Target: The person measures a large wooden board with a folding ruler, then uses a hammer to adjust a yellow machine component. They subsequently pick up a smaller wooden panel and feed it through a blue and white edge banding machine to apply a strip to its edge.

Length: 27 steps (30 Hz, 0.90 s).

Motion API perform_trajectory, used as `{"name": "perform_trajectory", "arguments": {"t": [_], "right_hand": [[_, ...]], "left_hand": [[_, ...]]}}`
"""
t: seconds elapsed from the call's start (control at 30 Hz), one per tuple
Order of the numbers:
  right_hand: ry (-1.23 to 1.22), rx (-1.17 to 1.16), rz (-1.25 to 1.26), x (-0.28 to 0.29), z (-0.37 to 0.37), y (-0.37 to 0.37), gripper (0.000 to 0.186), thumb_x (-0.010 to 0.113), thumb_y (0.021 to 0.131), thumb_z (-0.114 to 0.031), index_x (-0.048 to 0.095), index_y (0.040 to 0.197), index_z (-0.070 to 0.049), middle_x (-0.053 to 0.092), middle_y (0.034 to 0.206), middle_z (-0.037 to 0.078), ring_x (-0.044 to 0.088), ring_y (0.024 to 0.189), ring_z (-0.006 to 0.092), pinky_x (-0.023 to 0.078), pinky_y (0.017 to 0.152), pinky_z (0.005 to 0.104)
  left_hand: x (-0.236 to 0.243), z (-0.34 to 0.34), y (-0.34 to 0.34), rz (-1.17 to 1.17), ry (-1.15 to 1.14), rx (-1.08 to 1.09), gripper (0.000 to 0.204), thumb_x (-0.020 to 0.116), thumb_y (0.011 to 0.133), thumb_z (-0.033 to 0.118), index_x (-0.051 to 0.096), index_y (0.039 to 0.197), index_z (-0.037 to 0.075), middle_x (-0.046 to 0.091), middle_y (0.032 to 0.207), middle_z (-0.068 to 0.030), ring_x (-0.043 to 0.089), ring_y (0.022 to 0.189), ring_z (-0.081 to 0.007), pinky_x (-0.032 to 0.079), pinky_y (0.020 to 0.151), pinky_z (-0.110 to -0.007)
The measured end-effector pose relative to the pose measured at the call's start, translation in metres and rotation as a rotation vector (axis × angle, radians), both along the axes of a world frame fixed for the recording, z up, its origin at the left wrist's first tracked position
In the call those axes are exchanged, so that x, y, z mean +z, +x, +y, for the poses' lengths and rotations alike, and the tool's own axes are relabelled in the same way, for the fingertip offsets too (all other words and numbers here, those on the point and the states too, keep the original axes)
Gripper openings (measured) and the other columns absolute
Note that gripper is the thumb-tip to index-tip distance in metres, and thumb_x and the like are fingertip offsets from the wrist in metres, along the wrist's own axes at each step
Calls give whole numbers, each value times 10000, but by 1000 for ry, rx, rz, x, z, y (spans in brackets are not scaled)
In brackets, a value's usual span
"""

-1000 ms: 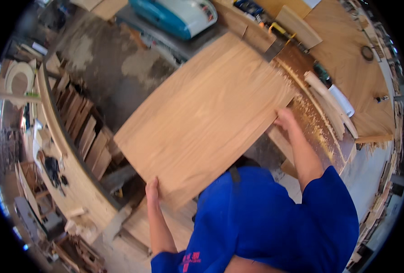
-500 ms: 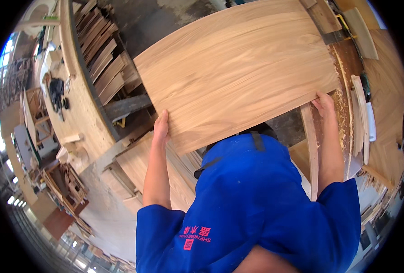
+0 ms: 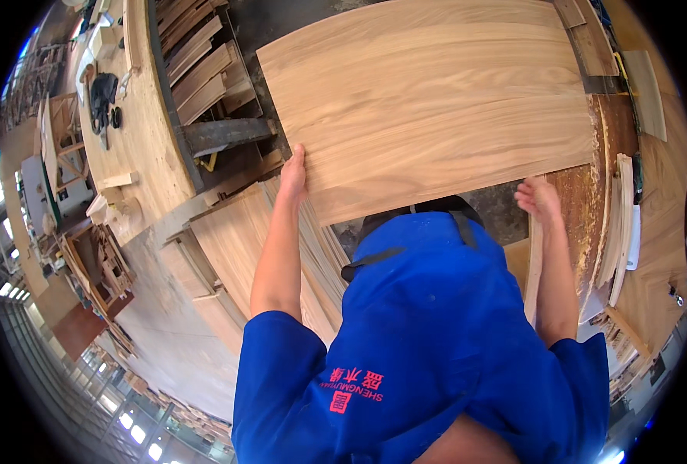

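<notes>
A wide light-brown wooden panel (image 3: 428,100) with clear grain lies in front of me, its right end over a scuffed wooden bench strip (image 3: 572,201). My left hand (image 3: 295,170) grips the panel's near left edge, thumb along the top. My right hand (image 3: 541,199) is just below the panel's near right edge, off it, with fingers curled and nothing visible in them. Beneath the left side, more pale boards (image 3: 231,247) are stacked beside my blue-clad body.
A long workbench (image 3: 135,155) at the left carries black tools (image 3: 102,100) and wood blocks. Stacked offcuts (image 3: 204,69) lie beside a steel beam (image 3: 220,135). Narrow boards (image 3: 622,209) and a herringbone wood surface (image 3: 661,232) are at the right, wooden frames (image 3: 96,263) lower left.
The panel has moved away from me and turned flatter across the view. My left hand has moved forward with it. My right hand has let go of the near edge. The view has turned.
</notes>
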State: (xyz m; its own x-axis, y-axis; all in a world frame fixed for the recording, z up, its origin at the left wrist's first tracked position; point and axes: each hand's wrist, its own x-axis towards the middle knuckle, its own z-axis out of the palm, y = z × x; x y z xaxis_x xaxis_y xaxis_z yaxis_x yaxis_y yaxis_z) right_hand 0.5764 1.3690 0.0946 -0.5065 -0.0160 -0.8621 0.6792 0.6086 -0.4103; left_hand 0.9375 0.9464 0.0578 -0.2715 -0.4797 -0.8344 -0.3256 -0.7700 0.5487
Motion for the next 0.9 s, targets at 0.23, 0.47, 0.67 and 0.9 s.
{"name": "perform_trajectory", "arguments": {"t": [0.23, 0.47, 0.67, 0.9], "right_hand": [[-304, -230, -226, -30, -33, 72, 644, 591, 939, -461, 421, 1350, 5, 540, 1281, 233, 610, 1090, 317, 554, 824, 409], [-526, -461, -280, -39, -50, 73, 489, 460, 1013, -429, 460, 1316, -46, 604, 1200, 164, 607, 1085, 291, 513, 876, 425], [-512, -450, -301, -45, -47, 70, 477, 438, 1022, -431, 475, 1304, -49, 614, 1185, 155, 626, 1015, 259, 516, 853, 412], [-512, -433, -310, -44, -43, 67, 470, 440, 1025, -408, 473, 1303, -31, 609, 1187, 143, 631, 997, 253, 512, 872, 406]], "left_hand": [[-43, -8, 27, 382, 105, 220, 603, 318, 1024, 477, 429, 1398, 17, 465, 1436, -161, 440, 1318, -321, 323, 1117, -472], [-42, -2, 32, 376, 139, 226, 546, 310, 1035, 430, 432, 1407, 50, 485, 1429, -127, 436, 1322, -322, 310, 1123, -485], [-44, 6, 15, 170, 95, 242, 518, 306, 1041, 428, 455, 1389, 74, 504, 1412, -104, 458, 1304, -303, 341, 1103, -481], [-42, 8, 13, 125, 117, 201, 536, 282, 1046, 439, 441, 1398, 68, 479, 1434, -111, 466, 1298, -306, 353, 1099, -475]]}}
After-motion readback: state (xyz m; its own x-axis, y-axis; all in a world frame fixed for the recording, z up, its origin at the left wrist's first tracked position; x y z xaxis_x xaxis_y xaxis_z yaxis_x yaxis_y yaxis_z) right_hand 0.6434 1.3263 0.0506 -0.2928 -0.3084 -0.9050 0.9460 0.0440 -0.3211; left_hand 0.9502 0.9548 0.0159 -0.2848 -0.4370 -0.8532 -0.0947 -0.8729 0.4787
